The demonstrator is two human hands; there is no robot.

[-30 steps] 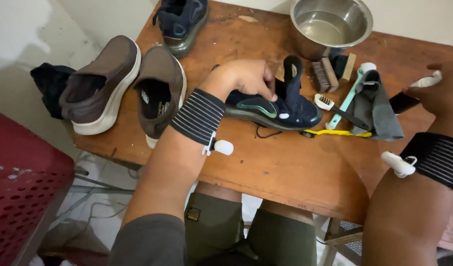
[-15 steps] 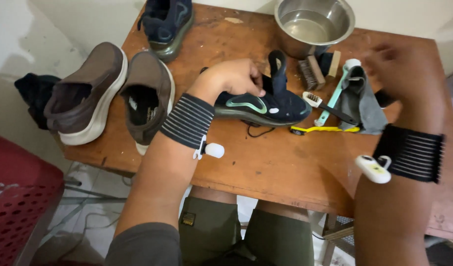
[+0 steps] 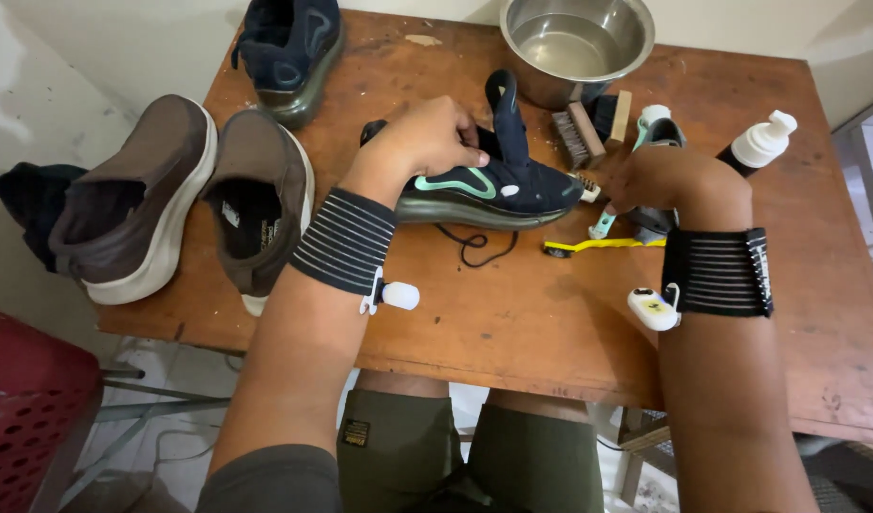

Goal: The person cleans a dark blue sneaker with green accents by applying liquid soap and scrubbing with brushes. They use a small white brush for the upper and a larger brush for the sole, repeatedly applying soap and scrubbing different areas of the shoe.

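The wooden surface (image 3: 512,313) carries a steel bowl (image 3: 577,43) and two brown shoes (image 3: 132,204) at its left edge. The left hand (image 3: 427,142) has its grip closed on a dark sneaker (image 3: 498,185) lying mid-surface. The right hand (image 3: 664,176) seems closed on a teal-handled brush (image 3: 603,223).

Your one camera sits on your head and looks steeply down and forward over the wooden table (image 3: 512,323). It is close: your forearms fill the near half, your knees show beneath the near edge, and the far edge meets the wall.
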